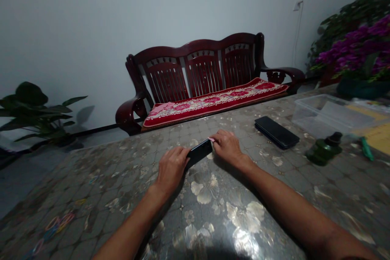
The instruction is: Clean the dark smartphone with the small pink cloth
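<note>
A dark smartphone (pixel 199 154) is held slantwise just over the patterned table, its glossy face tilted toward me. My left hand (pixel 172 166) grips its left end with the fingers closed around the edge. At the phone's right end, my right hand (pixel 226 144) is closed in a pinch on a small pink piece (pixel 211 139), perhaps cloth or paper. Most of that piece is hidden by the fingers. Whether the right fingers also touch the phone is hard to see.
Right of my hands lies a dark flat case or phone (pixel 276 131). Beyond it are a green bottle (pixel 323 150), a clear plastic box (pixel 313 115) and a green tool (pixel 367 148). Colourful bands (pixel 59 223) lie on the table (pixel 131 219) at left. A wooden bench (pixel 201 65) stands behind.
</note>
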The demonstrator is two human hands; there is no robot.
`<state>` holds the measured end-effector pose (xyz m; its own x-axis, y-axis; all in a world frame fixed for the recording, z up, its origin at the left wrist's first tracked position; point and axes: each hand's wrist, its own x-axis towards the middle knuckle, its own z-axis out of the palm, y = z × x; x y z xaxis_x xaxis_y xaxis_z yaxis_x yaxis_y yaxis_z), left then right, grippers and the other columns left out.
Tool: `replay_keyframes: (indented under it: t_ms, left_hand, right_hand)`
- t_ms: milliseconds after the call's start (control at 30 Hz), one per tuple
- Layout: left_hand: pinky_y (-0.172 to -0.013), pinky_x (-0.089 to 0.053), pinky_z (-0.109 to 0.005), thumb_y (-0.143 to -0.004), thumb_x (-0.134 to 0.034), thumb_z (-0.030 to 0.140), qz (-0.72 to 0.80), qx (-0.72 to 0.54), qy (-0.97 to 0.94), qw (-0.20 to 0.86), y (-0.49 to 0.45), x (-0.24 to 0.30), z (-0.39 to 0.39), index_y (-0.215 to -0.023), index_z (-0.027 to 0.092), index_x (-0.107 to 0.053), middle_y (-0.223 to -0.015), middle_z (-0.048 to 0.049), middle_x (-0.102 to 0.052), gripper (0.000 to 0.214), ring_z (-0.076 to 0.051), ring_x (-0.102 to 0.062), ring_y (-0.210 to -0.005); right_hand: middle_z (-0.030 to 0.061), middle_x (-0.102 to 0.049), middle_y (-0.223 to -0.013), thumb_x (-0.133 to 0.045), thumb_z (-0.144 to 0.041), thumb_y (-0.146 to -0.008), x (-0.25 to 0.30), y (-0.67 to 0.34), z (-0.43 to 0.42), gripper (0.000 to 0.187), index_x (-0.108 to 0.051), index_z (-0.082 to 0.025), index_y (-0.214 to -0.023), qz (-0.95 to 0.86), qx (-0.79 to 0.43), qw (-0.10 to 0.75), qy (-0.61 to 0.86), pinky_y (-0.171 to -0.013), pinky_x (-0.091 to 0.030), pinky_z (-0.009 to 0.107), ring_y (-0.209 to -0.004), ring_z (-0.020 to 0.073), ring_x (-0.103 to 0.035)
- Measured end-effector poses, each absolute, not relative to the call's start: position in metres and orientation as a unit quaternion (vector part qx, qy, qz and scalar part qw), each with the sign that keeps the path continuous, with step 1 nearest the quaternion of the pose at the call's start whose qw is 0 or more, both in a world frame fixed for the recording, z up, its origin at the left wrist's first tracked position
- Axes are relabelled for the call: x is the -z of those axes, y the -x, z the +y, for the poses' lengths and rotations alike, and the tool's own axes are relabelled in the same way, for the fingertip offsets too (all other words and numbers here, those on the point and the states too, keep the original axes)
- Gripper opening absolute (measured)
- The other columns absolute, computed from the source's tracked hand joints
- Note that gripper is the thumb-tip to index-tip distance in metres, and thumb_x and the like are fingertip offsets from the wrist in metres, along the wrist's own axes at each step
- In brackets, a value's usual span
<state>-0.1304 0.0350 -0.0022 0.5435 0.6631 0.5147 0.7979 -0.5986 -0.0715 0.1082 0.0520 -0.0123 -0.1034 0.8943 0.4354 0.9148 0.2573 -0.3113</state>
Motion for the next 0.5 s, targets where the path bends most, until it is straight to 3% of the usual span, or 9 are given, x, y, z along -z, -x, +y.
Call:
replay_keyframes:
  t_ms: [333, 500]
  left_hand:
    - [-0.067, -0.041, -0.031, -0.09, -0.067, 0.02, -0.44, 0.122, 0.877, 0.148, 0.078, -0.014, 0.054, -0.09, 0.02, -0.071, -0.08, -0.0051, -0.073, 0.004, -0.023, -0.067, -0.076]
    - [-0.067, -0.041, -0.03, -0.089, -0.066, 0.019, -0.467, 0.153, 0.865, 0.101, 0.075, -0.021, 0.055, -0.091, 0.021, -0.071, -0.086, -0.0047, -0.075, 0.006, -0.022, -0.069, -0.078]
  right_hand:
    - [0.006, -0.072, -0.094, -0.056, -0.024, -0.095, 0.012, -0.108, 0.049, 0.023, -0.078, -0.025, -0.098, -0.732, -0.01, 0.291, 0.616, -0.079, -0.037, 0.031, -0.09, 0.0206, -0.061]
    - [0.0043, -0.071, -0.093, -0.055, -0.02, -0.095, 0.011, -0.109, 0.048, 0.024, -0.078, -0.026, -0.098, -0.725, -0.013, 0.329, 0.605, -0.079, -0.036, 0.03, -0.09, 0.0196, -0.061]
